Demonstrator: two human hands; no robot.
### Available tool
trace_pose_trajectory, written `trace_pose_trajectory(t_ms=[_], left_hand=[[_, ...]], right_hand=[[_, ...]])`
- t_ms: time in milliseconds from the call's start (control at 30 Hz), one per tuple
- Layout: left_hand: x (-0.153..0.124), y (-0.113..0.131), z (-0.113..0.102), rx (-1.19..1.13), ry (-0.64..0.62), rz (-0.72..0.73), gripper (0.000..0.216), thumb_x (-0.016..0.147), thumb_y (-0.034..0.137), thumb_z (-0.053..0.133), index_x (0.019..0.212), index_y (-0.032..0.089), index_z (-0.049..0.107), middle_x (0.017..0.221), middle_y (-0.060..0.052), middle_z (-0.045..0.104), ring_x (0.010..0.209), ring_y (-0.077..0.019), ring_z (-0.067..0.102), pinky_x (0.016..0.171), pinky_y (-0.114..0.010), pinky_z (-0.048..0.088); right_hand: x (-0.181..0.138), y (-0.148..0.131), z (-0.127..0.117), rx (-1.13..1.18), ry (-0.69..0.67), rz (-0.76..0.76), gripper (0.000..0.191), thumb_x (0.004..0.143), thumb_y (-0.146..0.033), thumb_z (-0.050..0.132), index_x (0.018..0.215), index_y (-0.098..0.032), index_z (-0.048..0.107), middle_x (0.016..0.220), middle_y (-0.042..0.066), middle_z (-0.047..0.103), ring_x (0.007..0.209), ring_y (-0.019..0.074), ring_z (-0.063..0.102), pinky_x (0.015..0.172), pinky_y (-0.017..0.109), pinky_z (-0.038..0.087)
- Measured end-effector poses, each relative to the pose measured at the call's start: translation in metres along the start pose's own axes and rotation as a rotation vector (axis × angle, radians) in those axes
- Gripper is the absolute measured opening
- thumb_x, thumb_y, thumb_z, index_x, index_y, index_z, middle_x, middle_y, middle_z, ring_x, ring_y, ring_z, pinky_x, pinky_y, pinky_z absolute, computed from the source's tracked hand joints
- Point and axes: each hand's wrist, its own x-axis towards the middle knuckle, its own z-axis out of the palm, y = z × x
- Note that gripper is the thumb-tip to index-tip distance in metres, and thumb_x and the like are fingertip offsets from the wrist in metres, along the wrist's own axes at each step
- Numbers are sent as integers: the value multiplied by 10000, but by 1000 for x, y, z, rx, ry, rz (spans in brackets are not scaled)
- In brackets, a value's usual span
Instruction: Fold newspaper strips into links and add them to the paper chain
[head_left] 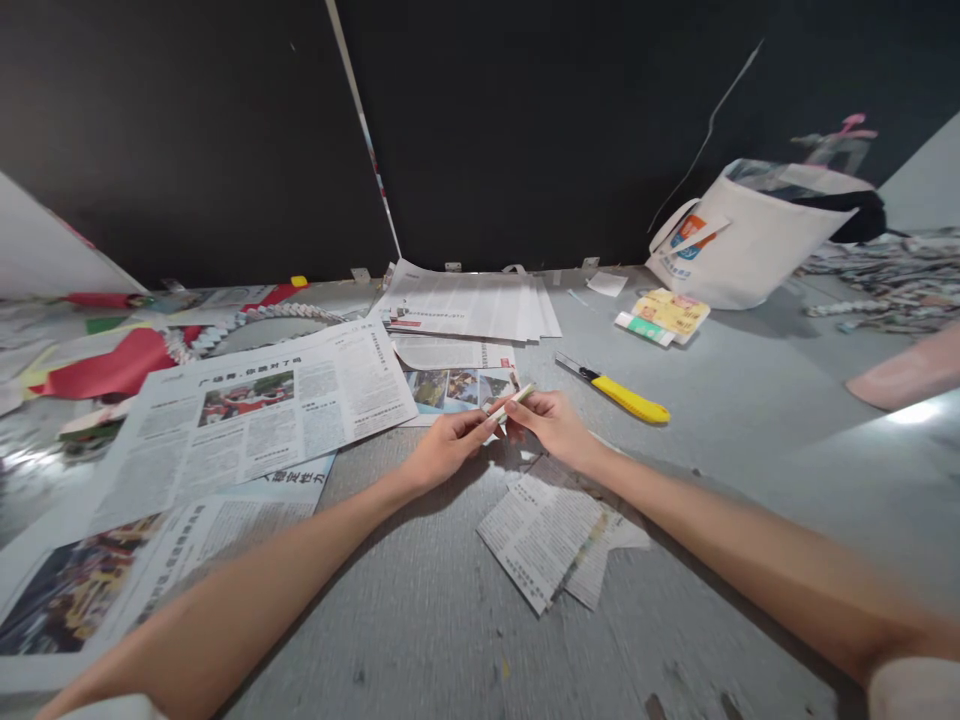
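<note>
My left hand (448, 448) and my right hand (550, 420) meet over the grey table (735, 400), both pinched on a narrow folded strip of newspaper (512, 400) that sticks up between the fingertips. Just below the hands lie small cut newspaper pieces (546, 537). A yellow utility knife (616, 391) rests right of my right hand, apart from it.
Open newspaper sheets (259, 410) cover the left side, with a stack (469, 305) further back. Red paper and a woven paper chain (247, 322) lie at the far left. A white tote bag (750, 240) and small yellow packs (664, 317) sit at the back right. Another person's arm (911, 370) enters at the right edge.
</note>
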Motion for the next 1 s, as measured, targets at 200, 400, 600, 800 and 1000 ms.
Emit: trace_pose_trajectory(t_ms=[200, 400, 600, 800, 1000], left_hand=[[1, -4, 1, 16, -4, 17, 501, 1004, 638, 543, 832, 173, 613, 639, 41, 407, 586, -111, 356, 575, -289, 271], [1, -5, 1, 5, -10, 45, 518, 1014, 653, 520, 794, 185, 560, 625, 41, 403, 584, -117, 363, 590, -291, 285], [0, -2, 0, -20, -32, 31, 527, 1013, 657, 516, 793, 184, 584, 596, 49, 380, 553, -115, 342, 572, -296, 284], [-1, -1, -1, -16, -57, 20, 538, 1011, 653, 512, 758, 185, 587, 576, 43, 379, 544, -119, 339, 572, -305, 273], [-1, 0, -1, -26, -53, 19, 519, 1015, 645, 514, 765, 194, 570, 577, 47, 372, 550, -123, 346, 579, -299, 303]], right_hand=[[-1, 0, 0, 9, 12, 27, 560, 828, -738, 777, 859, -180, 820, 595, 16, 648, 551, 136, 558, 586, 299, 467], [-3, -4, 0, 18, 21, 12, 498, 874, -671, 767, 928, -181, 839, 639, 17, 662, 588, 135, 570, 601, 295, 465], [-2, -5, -1, 40, 39, -10, 435, 856, -618, 816, 983, -202, 824, 685, 7, 674, 619, 131, 583, 608, 286, 467], [-2, -5, 0, 62, 38, -14, 443, 806, -632, 853, 871, -197, 802, 649, -1, 652, 582, 127, 556, 590, 294, 455], [-4, -7, -1, 4, 67, 42, 501, 836, -678, 802, 921, -185, 827, 617, 5, 653, 567, 126, 531, 571, 290, 406]])
